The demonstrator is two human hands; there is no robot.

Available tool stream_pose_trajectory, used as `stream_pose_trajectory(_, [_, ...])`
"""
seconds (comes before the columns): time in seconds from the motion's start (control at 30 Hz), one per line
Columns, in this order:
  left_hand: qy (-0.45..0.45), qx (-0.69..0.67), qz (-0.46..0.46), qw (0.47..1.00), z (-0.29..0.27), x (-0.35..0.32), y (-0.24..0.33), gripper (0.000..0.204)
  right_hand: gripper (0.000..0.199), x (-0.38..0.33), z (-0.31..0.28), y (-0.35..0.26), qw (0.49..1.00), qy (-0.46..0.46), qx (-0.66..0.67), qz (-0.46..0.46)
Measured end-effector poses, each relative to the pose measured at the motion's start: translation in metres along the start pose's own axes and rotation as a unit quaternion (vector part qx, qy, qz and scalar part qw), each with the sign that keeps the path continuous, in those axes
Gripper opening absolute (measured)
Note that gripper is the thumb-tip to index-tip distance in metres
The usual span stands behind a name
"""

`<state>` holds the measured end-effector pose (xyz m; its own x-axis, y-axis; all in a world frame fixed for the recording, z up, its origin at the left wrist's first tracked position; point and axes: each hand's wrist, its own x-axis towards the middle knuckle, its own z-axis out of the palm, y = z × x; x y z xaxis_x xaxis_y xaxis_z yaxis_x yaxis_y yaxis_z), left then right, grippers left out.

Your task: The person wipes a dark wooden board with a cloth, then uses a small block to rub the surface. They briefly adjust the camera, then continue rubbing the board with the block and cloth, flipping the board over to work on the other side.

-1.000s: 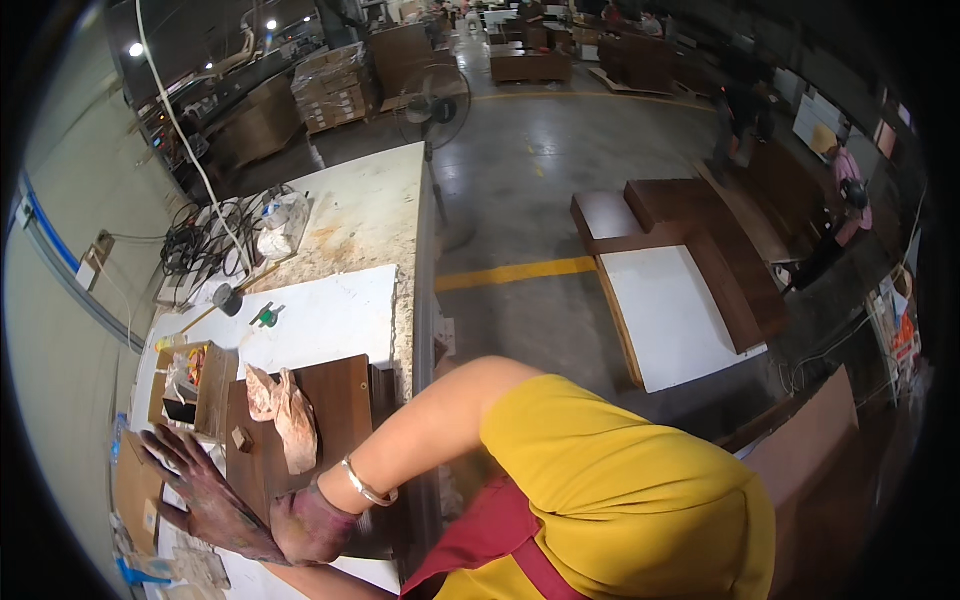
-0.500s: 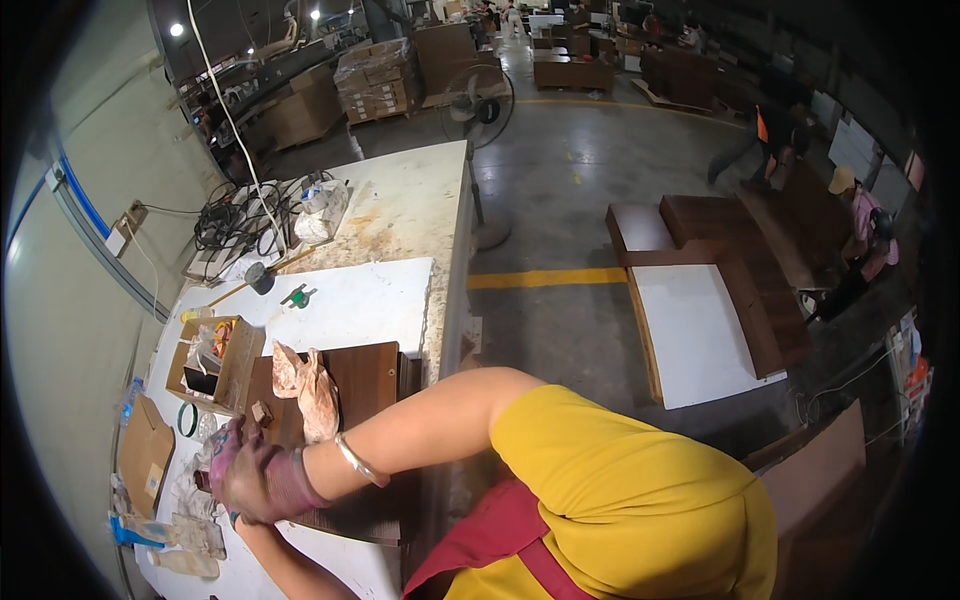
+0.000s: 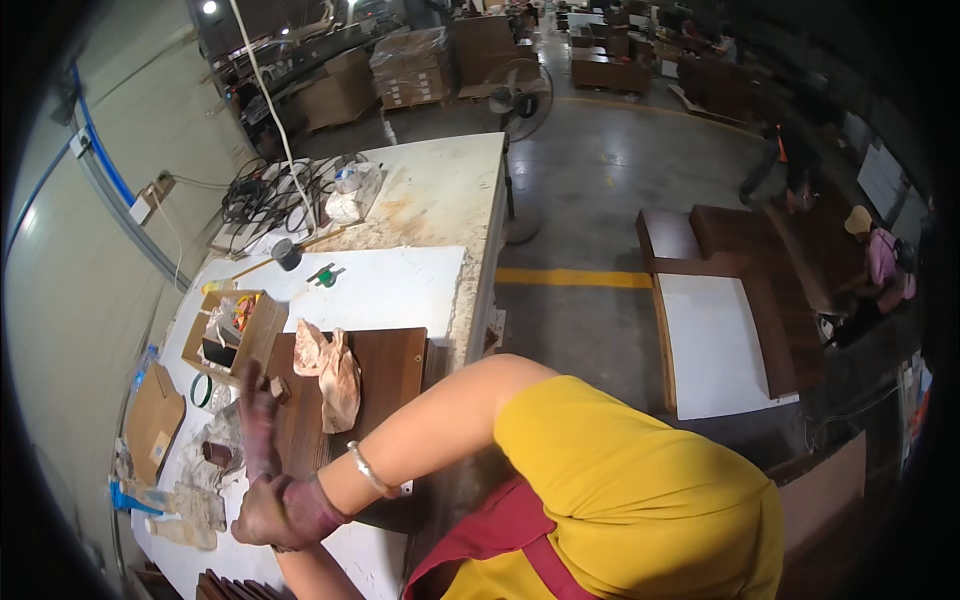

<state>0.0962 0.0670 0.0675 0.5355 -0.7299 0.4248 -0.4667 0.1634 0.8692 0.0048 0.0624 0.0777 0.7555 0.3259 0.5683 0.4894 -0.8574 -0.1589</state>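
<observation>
Straight to the hands, and a tangle to read: a right hand, palm out of sight, wrapped firmly around the base of the left hand, with the wrist buried beneath that grip. Above, left fingers stretched out and blurred, with nothing visible in their grasp; can't tell glove from stain under all that purple. Partly hidden too, the brown board, behind a right forearm with a silver bangle. Down at the lower edge, a cut-off row of brown slats, tough to number. In the cardboard box, a jumble, hard to sort. Counting up: two hands, one bangle, one small brown block on the board's left side, right beside the left fingers, one crumpled pinkish wrapping farther right on that board, one green ring left of the fingers. Off right, two people, one in pink, one in dark clothes. And the changes! A second ago, left fingers splayed out leftward; half a second ago, bunched against the right hand; now up beside the block. Slats newly in sight, whole scene shifted rightward.
</observation>
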Motion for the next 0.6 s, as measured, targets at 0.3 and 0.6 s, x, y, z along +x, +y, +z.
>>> stream_pose_trajectory(0.3, [0.234,-0.672,0.05,0.701,-0.053,-0.011,-0.058,0.048,0.046,-0.051,-0.017,0.023,0.978,-0.038,0.067,0.193])
stream_pose_trajectory(0.6, [0.344,-0.451,0.009,0.824,-0.016,-0.079,-0.03,0.038,0.016,-0.103,0.005,0.007,0.958,-0.197,0.197,0.073])
